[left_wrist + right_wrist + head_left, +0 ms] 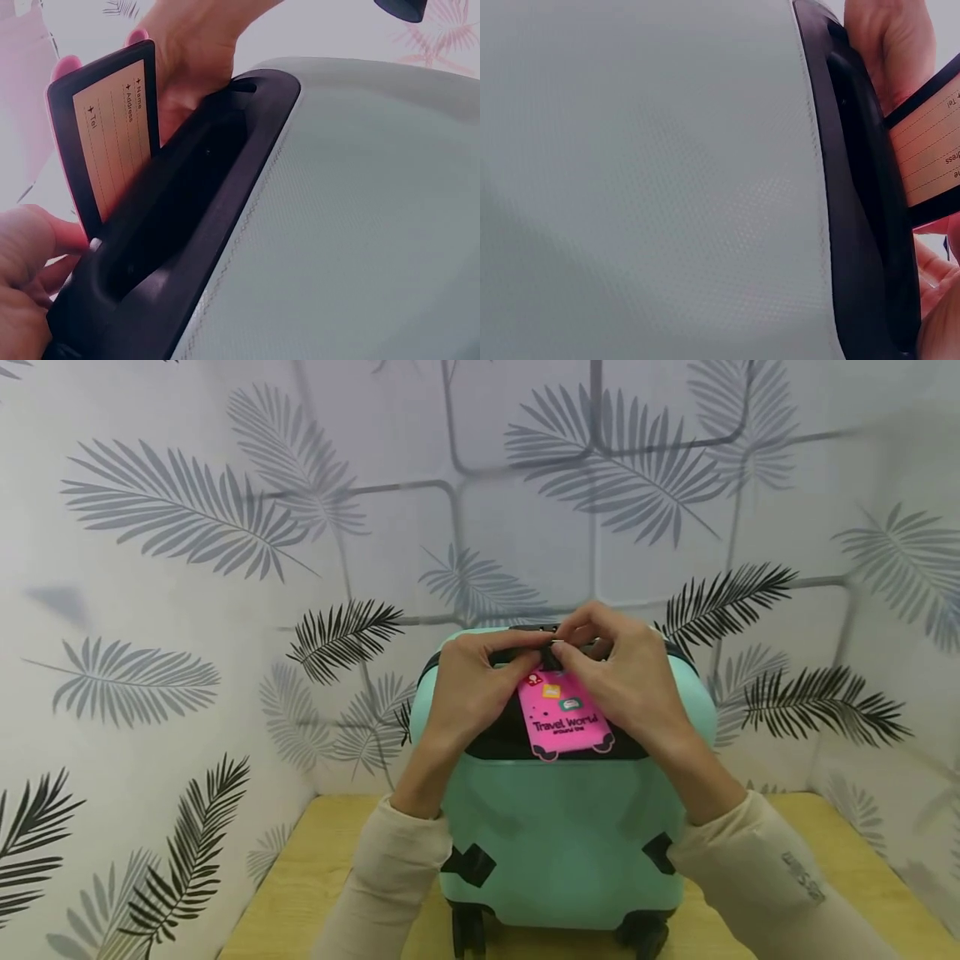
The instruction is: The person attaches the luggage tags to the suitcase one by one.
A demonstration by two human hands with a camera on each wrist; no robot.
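Observation:
A mint-green suitcase (562, 835) stands upright, with a pink luggage tag (570, 735) lettered "Travel World" hanging at its upper front. Both hands meet at the top of this tag, beside the suitcase's black handle (187, 180). Between thumb and forefinger, my left hand (474, 685) pinches the tag's short black strap (553, 656). My right hand (633, 672) pinches the same strap from the other side, its fingers bent. Fingers partly hide the strap's end. In the left wrist view, the tag's back shows a card (112, 135) with Name, Address and Tel lines.
Under the suitcase is a yellow wooden table (292, 877). A white wall covering (187, 635) with grey and black leaf prints rises close behind and at the sides. Black wheels (468, 931) show at the suitcase's base.

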